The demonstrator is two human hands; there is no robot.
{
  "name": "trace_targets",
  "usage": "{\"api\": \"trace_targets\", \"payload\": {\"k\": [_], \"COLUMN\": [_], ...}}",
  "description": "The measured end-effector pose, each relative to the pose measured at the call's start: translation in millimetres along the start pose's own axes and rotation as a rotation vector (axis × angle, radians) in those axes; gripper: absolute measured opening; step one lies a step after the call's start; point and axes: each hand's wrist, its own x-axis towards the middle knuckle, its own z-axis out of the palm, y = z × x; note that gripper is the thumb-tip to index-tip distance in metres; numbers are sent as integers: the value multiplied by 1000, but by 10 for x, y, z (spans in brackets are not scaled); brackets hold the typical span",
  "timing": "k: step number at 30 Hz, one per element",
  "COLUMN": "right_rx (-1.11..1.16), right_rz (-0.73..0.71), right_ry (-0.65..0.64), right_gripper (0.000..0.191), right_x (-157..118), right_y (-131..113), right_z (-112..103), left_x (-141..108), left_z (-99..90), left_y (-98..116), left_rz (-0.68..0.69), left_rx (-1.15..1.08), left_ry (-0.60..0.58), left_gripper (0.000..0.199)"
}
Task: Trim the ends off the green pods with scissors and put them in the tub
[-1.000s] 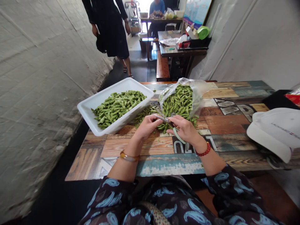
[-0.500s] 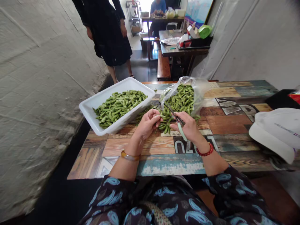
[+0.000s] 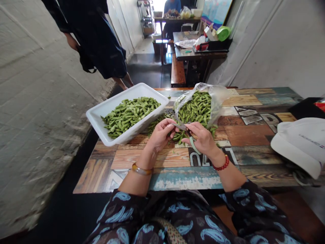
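My left hand [image 3: 162, 134] pinches a green soybean pod, now mostly hidden behind its fingertips. In my right hand [image 3: 202, 138] is a pair of scissors [image 3: 194, 146] with pale green handles; their blades reach the left fingertips and look nearly closed. Loose pods [image 3: 179, 137] lie on the table beneath and between the hands. Just beyond, a clear plastic bag [image 3: 218, 98] lies open toward me, filled with pods [image 3: 195, 107]. To the left stands a white tub [image 3: 138, 130] holding many pods [image 3: 129, 117]. Small green scraps [image 3: 157, 122] are scattered between tub and bag.
The wood-patterned table [image 3: 182, 181] spans in front of me. At its right side rests a white cap [image 3: 299, 140]. A person in dark clothes [image 3: 92, 37] stands beyond the tub by the left wall. Farther back are another table [image 3: 182, 54], a bench [image 3: 177, 71] and a seated person.
The scissors have swung from pointing up and away to pointing left, bringing their blades to the left fingertips. The standing person has shifted left and closer.
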Motion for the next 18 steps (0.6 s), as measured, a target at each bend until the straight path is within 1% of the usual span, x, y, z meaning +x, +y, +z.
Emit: {"api": "trace_targets", "payload": {"k": [4,8,18], "right_rx": [-27,-32,-20], "right_rz": [11,11,-5], "right_ry": [-24,-13,-18], "right_gripper": [53,54,53], "right_x": [11,13,23], "right_y": [-42,-64,-79], "right_z": [-19,-25,-44], "left_x": [1,11,-1], "left_z": [-15,-33,6], "left_y": [-40,-71,-84], "left_rz": [-3,3,3], "left_rx": [44,58,119], "left_ry": [-20,-10,-62], "left_gripper": [31,34,30]}}
